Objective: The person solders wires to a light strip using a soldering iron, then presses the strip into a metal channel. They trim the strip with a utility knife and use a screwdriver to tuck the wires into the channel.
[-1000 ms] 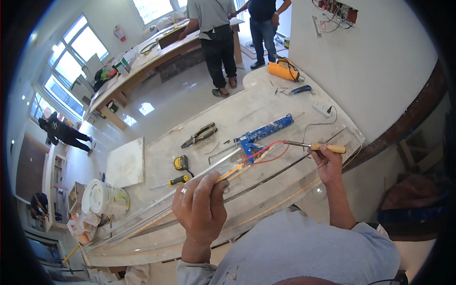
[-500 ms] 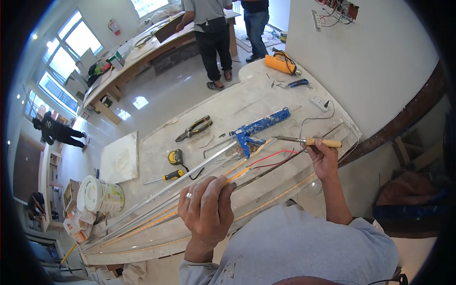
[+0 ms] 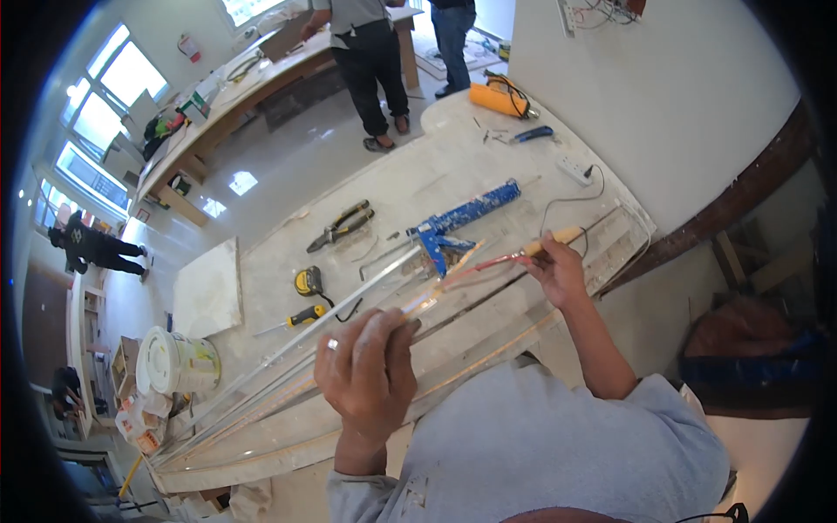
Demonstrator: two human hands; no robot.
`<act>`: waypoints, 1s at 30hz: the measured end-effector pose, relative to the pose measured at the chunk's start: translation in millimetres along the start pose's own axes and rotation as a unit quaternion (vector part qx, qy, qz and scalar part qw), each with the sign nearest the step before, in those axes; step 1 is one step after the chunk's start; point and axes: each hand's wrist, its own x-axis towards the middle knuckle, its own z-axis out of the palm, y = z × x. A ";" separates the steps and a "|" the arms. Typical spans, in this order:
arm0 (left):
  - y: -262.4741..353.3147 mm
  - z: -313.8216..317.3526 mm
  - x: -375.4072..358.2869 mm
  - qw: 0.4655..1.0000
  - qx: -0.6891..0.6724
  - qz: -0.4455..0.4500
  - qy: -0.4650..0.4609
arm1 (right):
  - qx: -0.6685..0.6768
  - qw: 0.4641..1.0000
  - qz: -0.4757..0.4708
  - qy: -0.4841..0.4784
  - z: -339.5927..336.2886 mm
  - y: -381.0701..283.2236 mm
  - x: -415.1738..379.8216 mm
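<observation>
My left hand (image 3: 366,370), a ring on one finger, pinches a narrow LED strip (image 3: 425,302) near its end. Red wire (image 3: 493,262) runs from that end toward my right hand. My right hand (image 3: 560,272) grips a soldering iron by its wooden handle (image 3: 562,238). The iron points left along the wire, its tip blurred near the strip's end. Just beyond lies a blue caulking gun (image 3: 471,213). Pale metal channels (image 3: 301,350) stretch to the lower left beside my left hand.
On the bench (image 3: 392,187) lie pliers (image 3: 340,227), a tape measure (image 3: 308,281), a screwdriver (image 3: 305,315), a utility knife (image 3: 534,134), an orange power tool (image 3: 499,98) and a power strip (image 3: 574,171). A bucket (image 3: 193,362) stands left. Several people are further off.
My right hand has brought the soldering iron left and toward me, over the red wire close to the strip's end. My left hand keeps its pinch. The whole view has shifted slightly.
</observation>
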 end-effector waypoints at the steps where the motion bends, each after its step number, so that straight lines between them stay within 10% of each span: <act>1: -0.2 1.3 2.1 1.000 -0.003 -0.013 0.010 | -0.002 1.000 0.006 0.009 -0.4 4.2 3.4; 12: -15.5 -9.6 12.7 0.998 -0.003 -0.060 0.015 | -0.147 0.987 -0.058 0.001 43.3 1.9 33.8; 22: -26.5 -13.2 24.4 0.996 -0.022 -0.084 0.022 | -0.533 0.789 -0.263 -0.153 170.4 28.5 132.4; 30: -28.9 -11.1 19.0 0.999 -0.022 -0.044 0.018 | -0.597 0.750 -0.247 -0.141 191.8 38.8 156.0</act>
